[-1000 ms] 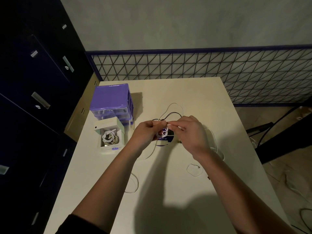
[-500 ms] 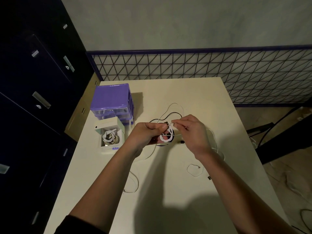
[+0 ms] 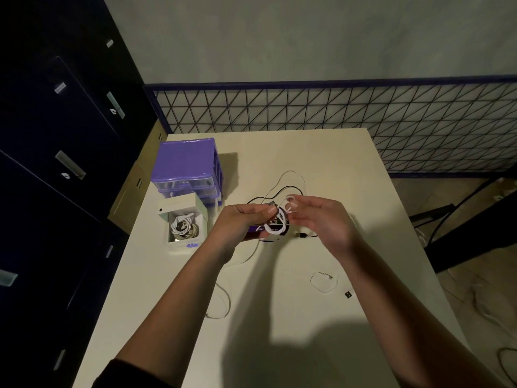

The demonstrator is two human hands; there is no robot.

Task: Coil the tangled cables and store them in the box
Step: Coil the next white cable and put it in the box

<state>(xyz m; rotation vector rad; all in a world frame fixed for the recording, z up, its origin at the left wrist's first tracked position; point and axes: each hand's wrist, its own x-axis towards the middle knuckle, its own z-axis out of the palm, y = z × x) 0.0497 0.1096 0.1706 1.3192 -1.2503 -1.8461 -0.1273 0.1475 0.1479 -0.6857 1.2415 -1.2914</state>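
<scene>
A cream table [image 3: 279,345] is filling most of the view, with a purple drawer unit [image 3: 187,166] sitting near its far left corner. Just in front of the unit, an open white box [image 3: 183,228] is holding several coiled cables [image 3: 184,227]. Both forearms are reaching over the middle of the table. The left hand [image 3: 240,219] is pinching a small coil of white cable [image 3: 275,224] between thumb and fingers, closed on it above a dark printed card. The right hand [image 3: 319,217] is hovering just beside it with fingers loosely spread, a loop of the white cable lying over its fingertips [image 3: 292,198]. Thin black and white cables [image 3: 285,186] are trailing across the tabletop behind the hands, and a small loose wire loop [image 3: 321,281] is lying near the right forearm.
</scene>
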